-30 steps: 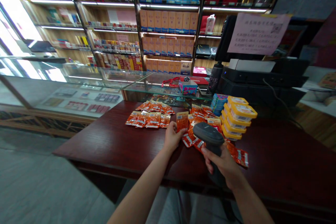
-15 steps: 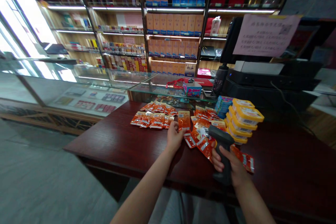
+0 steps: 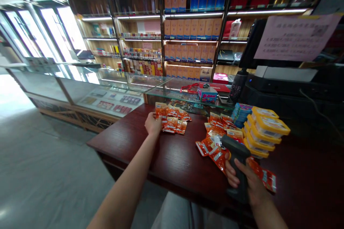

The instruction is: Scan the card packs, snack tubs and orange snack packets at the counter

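Observation:
My left hand is at the left end of a neat group of orange snack packets. Its fingers grip one orange packet, which is tilted up with its pale top edge facing away from me. In my right hand is a dark handheld barcode scanner, its handle wrapped by the fingers. The scanner's head hangs over a looser heap of similar packets and hides some of them. More packets stick out on the right, partly behind my right hand.
Yellow-lidded tubs are stacked right of the heap, beside blue packs. Behind the wooden counter stands a glass display case with a small colourful box. A monitor with a pink paper sign rises at the right.
My left hand has carried the orange packet leftward from beside the heap to the neat group. The scanner stays in my right hand over the heap. The view has turned left.

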The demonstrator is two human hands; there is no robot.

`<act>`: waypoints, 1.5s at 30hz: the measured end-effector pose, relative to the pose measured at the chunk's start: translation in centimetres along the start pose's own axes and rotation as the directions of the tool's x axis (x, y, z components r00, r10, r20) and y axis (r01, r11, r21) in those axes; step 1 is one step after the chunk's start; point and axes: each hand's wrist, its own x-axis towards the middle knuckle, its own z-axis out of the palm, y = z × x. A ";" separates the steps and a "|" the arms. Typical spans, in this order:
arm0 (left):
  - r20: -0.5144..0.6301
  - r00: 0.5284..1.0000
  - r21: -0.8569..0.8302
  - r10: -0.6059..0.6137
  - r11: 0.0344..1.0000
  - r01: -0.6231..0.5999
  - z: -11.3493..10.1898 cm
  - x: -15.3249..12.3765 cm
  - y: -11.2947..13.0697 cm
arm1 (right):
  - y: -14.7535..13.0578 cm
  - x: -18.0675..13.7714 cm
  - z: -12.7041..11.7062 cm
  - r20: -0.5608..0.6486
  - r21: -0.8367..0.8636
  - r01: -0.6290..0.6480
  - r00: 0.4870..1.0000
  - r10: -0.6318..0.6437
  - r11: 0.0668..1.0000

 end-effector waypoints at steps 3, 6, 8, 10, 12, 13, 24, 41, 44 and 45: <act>0.023 0.999 0.255 -0.037 0.966 0.030 -1.7 2.1 -1.4 | 0.1 0.0 -0.1 0.010 -0.010 -0.004 1.000 0.004 1.000; 0.061 0.998 0.420 -0.005 0.907 -0.021 -2.1 2.8 -2.7 | 0.2 -0.1 0.0 -0.009 0.016 -0.015 1.000 0.015 1.000; 0.102 0.994 0.460 0.051 0.883 -0.092 -1.9 2.9 -3.3 | 0.2 -0.1 -0.1 -0.014 0.025 -0.013 1.000 0.013 1.000; 0.140 0.987 0.456 0.082 0.879 -0.138 -1.5 2.9 -3.8 | 0.3 0.0 -0.2 -0.002 0.023 -0.013 1.000 0.013 1.000; 0.147 0.984 0.447 0.097 0.881 -0.154 -1.2 2.8 -3.9 | 0.3 0.2 -0.5 0.025 0.012 -0.017 1.000 0.016 1.000; 0.138 0.985 0.440 0.107 0.884 -0.158 -1.1 2.6 -3.8 | 0.3 0.3 -0.6 0.037 0.008 -0.018 0.999 0.018 1.000; 0.324 0.747 -0.016 0.581 0.792 -0.610 2.9 -6.7 3.2 | -0.1 0.3 0.1 0.035 0.023 0.043 0.998 -0.043 0.999; 0.563 -0.032 -0.573 0.826 0.362 -0.735 6.5 -14.5 4.7 | -0.5 -0.5 1.0 -0.055 0.133 0.163 0.986 -0.157 0.978; 0.558 0.022 -0.553 0.829 0.392 -0.735 6.3 -14.5 4.5 | -0.5 -0.6 0.7 -0.041 0.147 0.186 0.982 -0.182 0.972; 0.559 0.042 -0.548 0.828 0.408 -0.730 6.2 -14.5 4.5 | -0.5 -0.6 0.6 -0.038 0.150 0.191 0.982 -0.187 0.970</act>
